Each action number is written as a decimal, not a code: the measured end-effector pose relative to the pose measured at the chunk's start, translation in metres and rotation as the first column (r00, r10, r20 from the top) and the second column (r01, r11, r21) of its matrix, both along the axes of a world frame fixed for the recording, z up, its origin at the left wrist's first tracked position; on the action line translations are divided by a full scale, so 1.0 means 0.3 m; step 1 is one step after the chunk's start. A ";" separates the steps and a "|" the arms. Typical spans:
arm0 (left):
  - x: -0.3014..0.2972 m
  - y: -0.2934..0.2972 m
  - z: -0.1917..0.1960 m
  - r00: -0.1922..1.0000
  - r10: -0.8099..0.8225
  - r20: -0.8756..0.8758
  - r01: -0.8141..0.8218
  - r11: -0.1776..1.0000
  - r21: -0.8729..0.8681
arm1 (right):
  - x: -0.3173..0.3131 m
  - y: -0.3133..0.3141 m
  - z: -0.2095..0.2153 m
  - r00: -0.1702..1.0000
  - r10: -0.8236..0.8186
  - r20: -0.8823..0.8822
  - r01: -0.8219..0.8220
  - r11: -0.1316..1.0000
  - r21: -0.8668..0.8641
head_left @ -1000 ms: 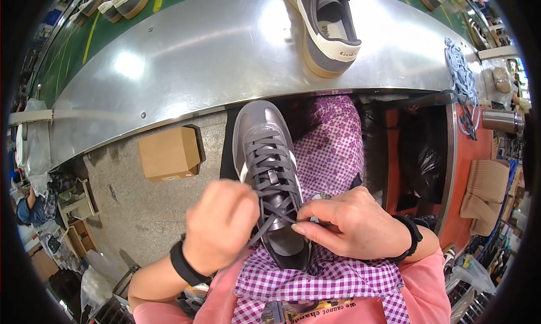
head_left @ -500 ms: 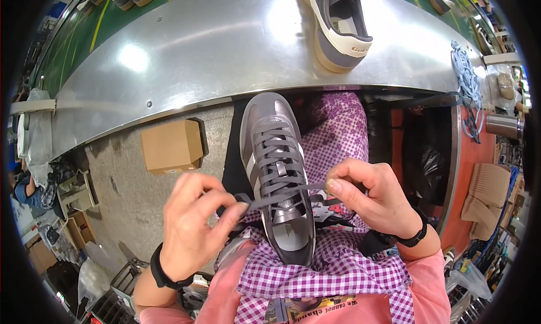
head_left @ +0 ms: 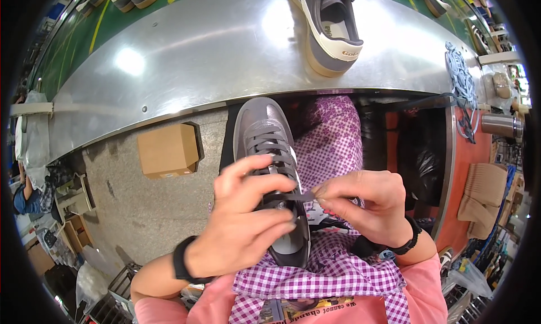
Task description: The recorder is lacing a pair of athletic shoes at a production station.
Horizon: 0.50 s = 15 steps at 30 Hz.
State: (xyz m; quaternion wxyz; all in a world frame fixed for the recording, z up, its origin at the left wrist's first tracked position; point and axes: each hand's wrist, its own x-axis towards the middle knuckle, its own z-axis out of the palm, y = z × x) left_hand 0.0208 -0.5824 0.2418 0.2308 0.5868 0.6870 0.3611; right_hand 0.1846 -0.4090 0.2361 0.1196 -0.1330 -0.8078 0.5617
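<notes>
A dark grey lace-up shoe (head_left: 259,117) with a metallic sheen rests on my lap, its toe pointing away toward the metal bench. My left hand (head_left: 239,214) is over the middle of the shoe, slightly blurred, fingers spread apart around the lace. Between thumb and forefinger, my right hand (head_left: 366,203) pinches the dark flat shoelace (head_left: 304,197), which runs across the shoe's tongue toward the left fingers. The left end of that lace is hidden behind my left hand. A purple checked apron (head_left: 315,281) lies under the heel.
Ahead, the metal bench (head_left: 197,59) carries a dark shoe with a cream heel (head_left: 335,47). Beyond it, more shoes stand on a green belt (head_left: 73,36). A cardboard box (head_left: 166,149) sits on the floor at left. Blue laces (head_left: 459,70) hang at right, above a red surface (head_left: 473,146).
My left hand has moved right, across the shoe, and its fingers have spread from their pinch on the lace. The right hand has shifted slightly left and down, still pinching the lace.
</notes>
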 end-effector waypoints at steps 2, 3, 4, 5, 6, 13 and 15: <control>-0.080 -0.038 0.061 0.958 -0.047 0.283 0.012 0.992 0.124 | 0.015 0.007 -0.028 0.998 -0.052 0.020 0.054 0.995 -0.081; -0.102 -0.089 0.119 0.912 -0.026 0.408 -0.074 0.971 0.227 | 0.015 0.004 -0.028 0.998 -0.064 0.015 0.066 0.981 -0.182; -0.124 -0.126 0.169 0.912 -0.019 0.410 -0.078 0.973 0.219 | -0.009 0.002 -0.006 0.998 -0.042 0.055 0.047 0.994 -0.095; -0.135 -0.171 0.229 0.861 0.041 0.507 -0.177 0.959 0.222 | -0.041 -0.017 0.003 0.998 -0.039 0.056 0.045 0.994 -0.103; -0.139 -0.215 0.293 0.797 0.085 0.598 -0.268 0.937 0.224 | -0.073 -0.047 0.020 1.000 -0.025 0.000 0.025 0.995 0.092; -0.059 -0.060 0.027 0.976 0.217 0.016 -0.210 0.957 -0.201 | -0.079 0.002 -0.015 0.917 0.340 -0.208 -0.394 0.849 -0.352; -0.040 -0.081 -0.009 0.990 0.138 0.017 -0.130 0.966 -0.224 | -0.040 -0.004 0.049 0.950 0.304 -0.065 -0.138 0.223 -0.965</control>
